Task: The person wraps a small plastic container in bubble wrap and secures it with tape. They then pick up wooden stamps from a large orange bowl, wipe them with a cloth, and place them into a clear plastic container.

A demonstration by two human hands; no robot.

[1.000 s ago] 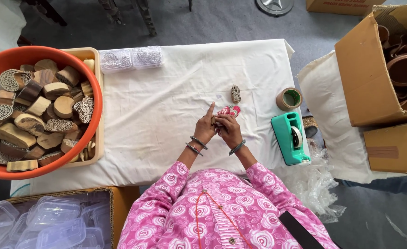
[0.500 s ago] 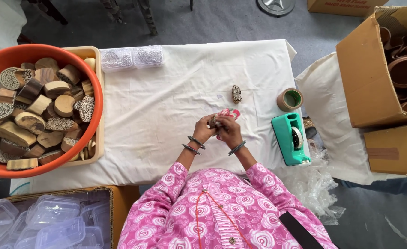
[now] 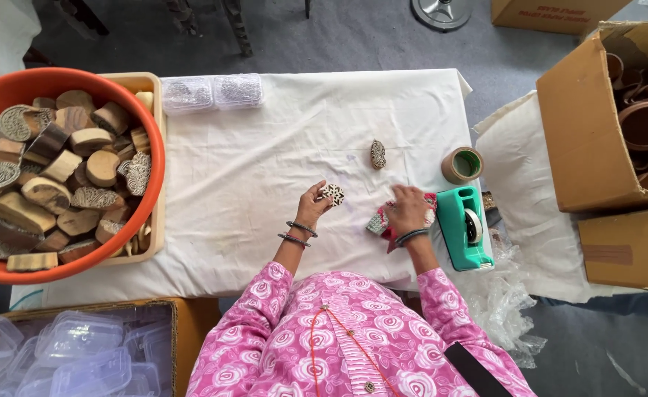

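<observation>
The left hand (image 3: 315,206) pinches a small carved stamp block (image 3: 332,194) in its fingertips, patterned face up, just above the white-clothed counter (image 3: 265,162). The right hand (image 3: 409,210) lies well apart to the right, palm down and closed over a red-and-green patterned cloth (image 3: 380,220) (its fingers mostly hide the bundle). A second carved block (image 3: 378,154) lies on the counter beyond and between the hands. A teal tape dispenser (image 3: 465,228) sits just beside the right hand, a tape roll (image 3: 463,165) near it.
</observation>
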